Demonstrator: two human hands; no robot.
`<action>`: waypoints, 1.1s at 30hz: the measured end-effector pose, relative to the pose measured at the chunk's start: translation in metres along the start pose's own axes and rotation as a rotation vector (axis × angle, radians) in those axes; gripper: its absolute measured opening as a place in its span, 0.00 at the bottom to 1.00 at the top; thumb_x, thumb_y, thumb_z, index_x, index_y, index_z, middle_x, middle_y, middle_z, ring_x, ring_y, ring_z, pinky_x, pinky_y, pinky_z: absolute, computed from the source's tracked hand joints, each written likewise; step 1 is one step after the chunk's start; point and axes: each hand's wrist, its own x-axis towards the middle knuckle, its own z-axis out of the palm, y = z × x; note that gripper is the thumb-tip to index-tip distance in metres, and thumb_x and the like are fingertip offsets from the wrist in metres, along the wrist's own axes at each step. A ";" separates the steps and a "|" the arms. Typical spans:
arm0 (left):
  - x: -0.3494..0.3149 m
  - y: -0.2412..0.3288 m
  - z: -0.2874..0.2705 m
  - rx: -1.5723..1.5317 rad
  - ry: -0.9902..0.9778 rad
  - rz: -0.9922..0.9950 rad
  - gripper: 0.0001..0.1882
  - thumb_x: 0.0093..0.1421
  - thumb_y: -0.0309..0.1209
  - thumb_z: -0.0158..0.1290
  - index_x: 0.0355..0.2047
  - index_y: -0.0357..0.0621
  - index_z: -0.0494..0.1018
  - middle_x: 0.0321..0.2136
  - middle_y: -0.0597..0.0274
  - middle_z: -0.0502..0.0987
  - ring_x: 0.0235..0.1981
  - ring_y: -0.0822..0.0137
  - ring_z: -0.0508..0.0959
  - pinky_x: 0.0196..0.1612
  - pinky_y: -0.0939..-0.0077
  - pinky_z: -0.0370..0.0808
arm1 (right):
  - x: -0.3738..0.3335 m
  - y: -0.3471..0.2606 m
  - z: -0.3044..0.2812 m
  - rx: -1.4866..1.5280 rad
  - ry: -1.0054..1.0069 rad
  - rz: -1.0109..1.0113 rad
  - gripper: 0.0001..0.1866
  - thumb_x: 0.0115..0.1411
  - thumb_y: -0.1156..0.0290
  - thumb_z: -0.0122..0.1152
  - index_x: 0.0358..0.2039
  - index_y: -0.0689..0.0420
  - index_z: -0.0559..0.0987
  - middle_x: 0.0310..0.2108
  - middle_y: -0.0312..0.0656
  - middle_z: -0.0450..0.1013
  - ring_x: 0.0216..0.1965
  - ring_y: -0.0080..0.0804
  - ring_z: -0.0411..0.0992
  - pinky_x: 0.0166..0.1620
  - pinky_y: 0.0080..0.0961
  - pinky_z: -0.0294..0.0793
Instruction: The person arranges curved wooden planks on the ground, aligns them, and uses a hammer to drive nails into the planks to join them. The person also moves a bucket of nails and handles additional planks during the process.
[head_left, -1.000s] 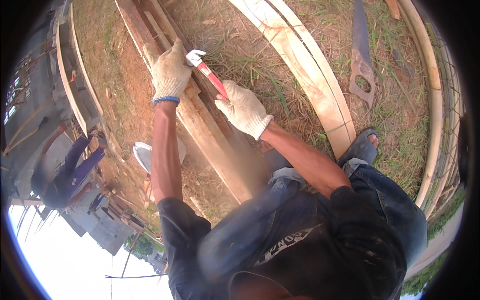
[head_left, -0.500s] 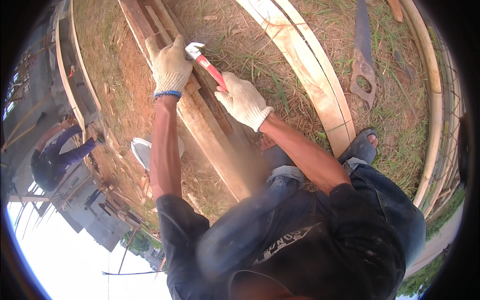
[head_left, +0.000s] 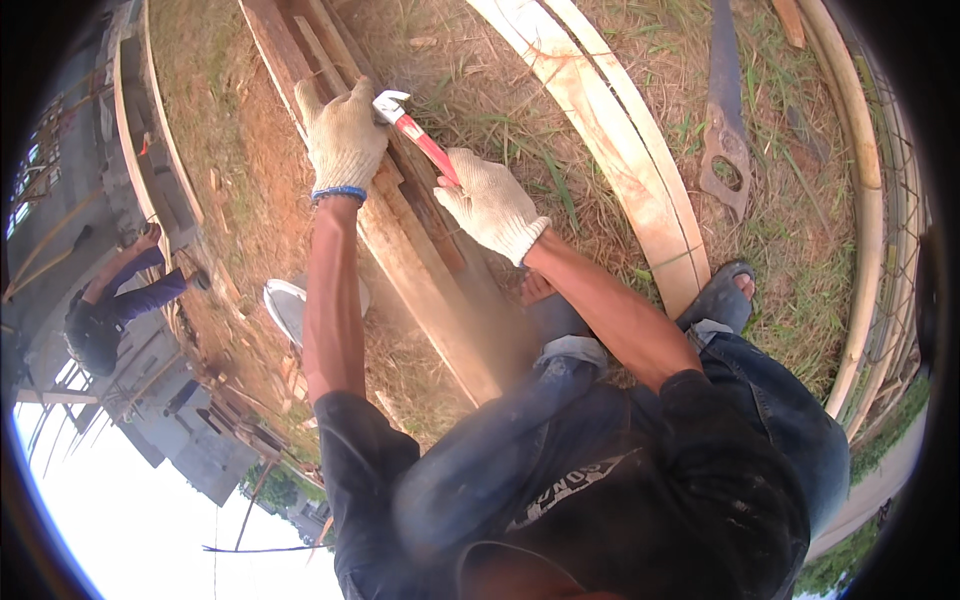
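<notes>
Grips red-handled hammer (head_left: 427, 146) in right hand (head_left: 490, 207), slanted lengthwise toward eleven o'clock, head-first to beside left hand (head_left: 345, 145), of unclear grip, on timber (head_left: 420, 270).

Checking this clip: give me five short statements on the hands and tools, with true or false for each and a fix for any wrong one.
1. The right hand grips the red-handled hammer. True.
2. The left hand is bare. False: it wears a cream knit glove.
3. A blue band circles the left wrist. True.
4. The handsaw is held in the left hand. False: it lies on the grass, to the right of the pale boards.
5. The hammer's head is down beside a foot. False: it is next to the left hand.
</notes>
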 end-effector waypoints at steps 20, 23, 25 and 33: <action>-0.033 0.009 0.004 0.031 0.159 -0.020 0.62 0.48 0.45 0.72 0.78 0.38 0.52 0.74 0.41 0.61 0.77 0.42 0.59 0.79 0.37 0.46 | -0.024 0.046 -0.030 0.457 -0.072 0.471 0.17 0.69 0.65 0.65 0.52 0.58 0.73 0.30 0.43 0.75 0.27 0.27 0.78 0.28 0.30 0.76; -0.073 0.021 0.024 -0.095 0.214 -0.240 0.76 0.45 0.50 0.74 0.80 0.32 0.35 0.78 0.30 0.48 0.78 0.31 0.49 0.79 0.38 0.47 | -0.024 0.048 -0.031 0.471 -0.100 0.522 0.16 0.69 0.65 0.65 0.52 0.58 0.73 0.31 0.44 0.77 0.27 0.30 0.79 0.30 0.31 0.77; -0.095 0.024 0.027 -0.361 0.252 -0.332 0.75 0.47 0.48 0.73 0.80 0.30 0.34 0.78 0.30 0.47 0.79 0.31 0.48 0.80 0.43 0.48 | -0.024 0.056 -0.027 0.353 -0.070 0.445 0.16 0.69 0.64 0.66 0.51 0.59 0.74 0.32 0.47 0.79 0.28 0.37 0.80 0.33 0.34 0.79; -0.112 0.014 0.035 -0.747 0.251 -0.494 0.64 0.58 0.43 0.69 0.79 0.29 0.38 0.71 0.26 0.63 0.73 0.43 0.67 0.73 0.59 0.65 | -0.024 0.036 -0.008 0.051 0.107 0.097 0.18 0.69 0.60 0.67 0.44 0.62 0.76 0.33 0.52 0.83 0.35 0.50 0.84 0.38 0.40 0.80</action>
